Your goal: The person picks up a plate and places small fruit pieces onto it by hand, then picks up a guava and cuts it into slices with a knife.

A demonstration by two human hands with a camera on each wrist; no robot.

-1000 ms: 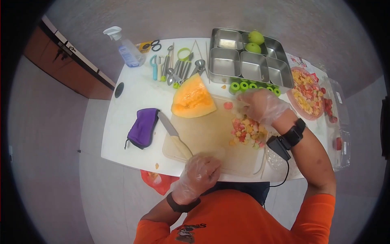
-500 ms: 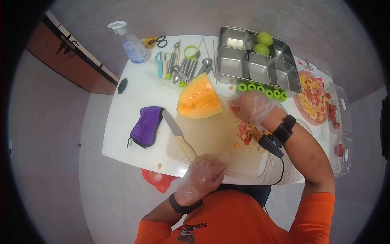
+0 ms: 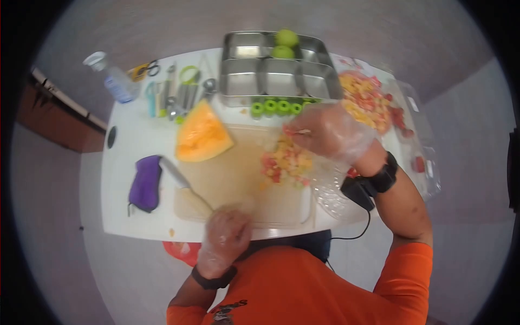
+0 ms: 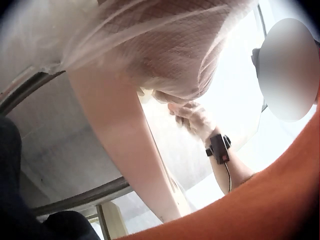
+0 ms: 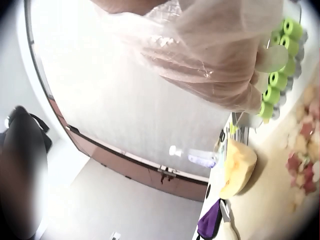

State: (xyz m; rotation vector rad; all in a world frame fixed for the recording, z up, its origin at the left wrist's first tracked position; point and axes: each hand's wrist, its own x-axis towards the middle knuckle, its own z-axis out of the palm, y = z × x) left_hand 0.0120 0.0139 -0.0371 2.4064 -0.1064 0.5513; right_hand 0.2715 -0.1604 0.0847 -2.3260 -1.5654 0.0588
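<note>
My right hand (image 3: 325,134), in a clear glove, hovers over the far right of the cutting board (image 3: 233,179) and pinches a small pink fruit piece (image 3: 296,131). Just below it lies a pile of diced fruit (image 3: 284,162), red, yellow and pale. An orange melon wedge (image 3: 201,134) lies at the board's far left. My gloved left hand (image 3: 225,234) sits at the board's near edge with fingers curled over it. The right wrist view shows the gloved right hand (image 5: 250,92) above the green cutters (image 5: 277,75) and the melon wedge (image 5: 239,167).
A knife (image 3: 179,179) and a purple cloth (image 3: 145,184) lie left of the board. Behind it are green cutters (image 3: 273,107), a compartmented steel tray (image 3: 254,73) holding two green fruits (image 3: 286,39), metal tools (image 3: 173,92), a spray bottle (image 3: 111,78) and a bowl of diced fruit (image 3: 364,100).
My right hand reached left to a pink piece lying on the board and now pinches it above the diced pile. The left hand stayed at the near edge. The head view shifted.
</note>
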